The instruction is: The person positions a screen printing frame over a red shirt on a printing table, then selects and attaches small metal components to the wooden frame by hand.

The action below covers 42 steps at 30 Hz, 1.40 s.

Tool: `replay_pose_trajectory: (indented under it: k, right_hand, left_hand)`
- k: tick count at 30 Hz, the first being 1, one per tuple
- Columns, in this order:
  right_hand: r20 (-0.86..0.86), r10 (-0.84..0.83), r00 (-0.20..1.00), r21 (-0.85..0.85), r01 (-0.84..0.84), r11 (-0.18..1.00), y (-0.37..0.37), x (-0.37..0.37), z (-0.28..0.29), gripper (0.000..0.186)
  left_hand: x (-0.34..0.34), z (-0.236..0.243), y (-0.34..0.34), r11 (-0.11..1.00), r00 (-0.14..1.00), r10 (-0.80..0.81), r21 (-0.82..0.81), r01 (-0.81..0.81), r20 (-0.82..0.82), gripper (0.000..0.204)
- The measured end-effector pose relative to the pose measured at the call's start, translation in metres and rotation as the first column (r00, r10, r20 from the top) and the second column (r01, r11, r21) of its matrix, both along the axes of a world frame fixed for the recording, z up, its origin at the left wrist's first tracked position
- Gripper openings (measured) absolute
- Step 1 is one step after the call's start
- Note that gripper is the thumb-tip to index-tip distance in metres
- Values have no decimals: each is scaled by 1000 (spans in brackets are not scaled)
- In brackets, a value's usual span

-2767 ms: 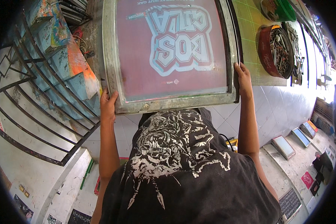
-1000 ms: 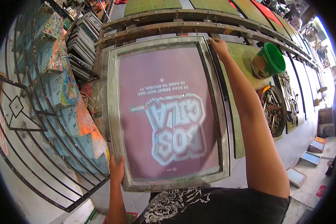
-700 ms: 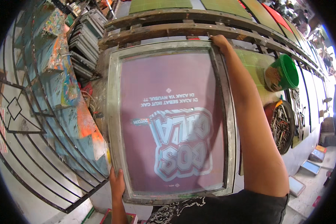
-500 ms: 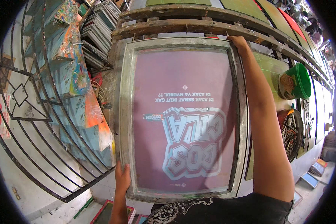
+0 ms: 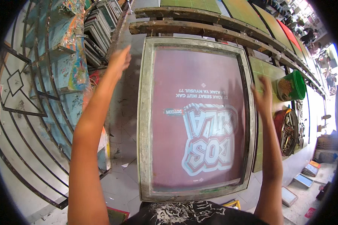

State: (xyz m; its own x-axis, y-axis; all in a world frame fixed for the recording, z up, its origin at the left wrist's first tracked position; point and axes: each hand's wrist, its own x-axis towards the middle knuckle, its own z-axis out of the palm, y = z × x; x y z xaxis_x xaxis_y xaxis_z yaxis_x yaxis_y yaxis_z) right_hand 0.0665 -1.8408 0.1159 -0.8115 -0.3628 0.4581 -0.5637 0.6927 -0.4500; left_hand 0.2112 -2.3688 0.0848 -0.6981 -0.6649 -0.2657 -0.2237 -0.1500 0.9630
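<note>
A large silkscreen frame (image 5: pixel 147 123) with worn greyish borders lies in front of me. Its purple mesh (image 5: pixel 169 150) carries pale blue lettering that reads upside down from here. My left hand (image 5: pixel 120 62) is in the air to the left of the frame's far left corner, fingers loosely bent and slightly blurred, with nothing visible in it. Beside the frame's right border, my right hand (image 5: pixel 263 93) is raised with thumb and fingers apart. It looks empty, and I cannot tell whether it touches the border.
Wooden rails (image 5: pixel 199 29) run beyond the frame's far edge. Rightward stand a green bucket (image 5: pixel 297 84) and a round container (image 5: pixel 285 129) of assorted small items, near green boards (image 5: pixel 264 75). On the left are a black metal grille (image 5: pixel 37 112), paint-stained blue steps (image 5: pixel 56 101) and stacked frames (image 5: pixel 101 28).
My left hand has let go of the frame's near left side and swung up and away. My right hand has left the far right corner and come nearer. The frame sits farther right in view.
</note>
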Motion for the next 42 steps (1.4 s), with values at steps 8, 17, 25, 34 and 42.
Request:
replay_pose_trajectory:
  k: [8, 17, 25, 34, 42]
  right_hand:
    - [500, -387, 775, 224, 316, 922, 91, 311, 47, 45]
    - [600, -456, 658, 218, 415, 884, 81, 363, 44, 41]
    - [484, -559, 673, 231, 518, 823, 82, 372, 13, 45]
    - [457, -593, 663, 215, 564, 797, 82, 381, 0, 55]
    - [440, -608, 660, 261, 554, 791, 72, 379, -4, 49]
  left_hand:
    - [-196, -53, -32, 820, 935, -108, -500, 277, 339, 77]
    - [-210, -85, -57, 778, 917, -109, -542, 320, 384, 34]
    - [-215, -87, -80, 933, 895, -342, -11, 360, 284, 40]
    - [-183, -63, -77, 945, 881, -221, -132, 299, 418, 50]
    - [-173, -45, -56, 888, 831, -381, -89, 451, 406, 26]
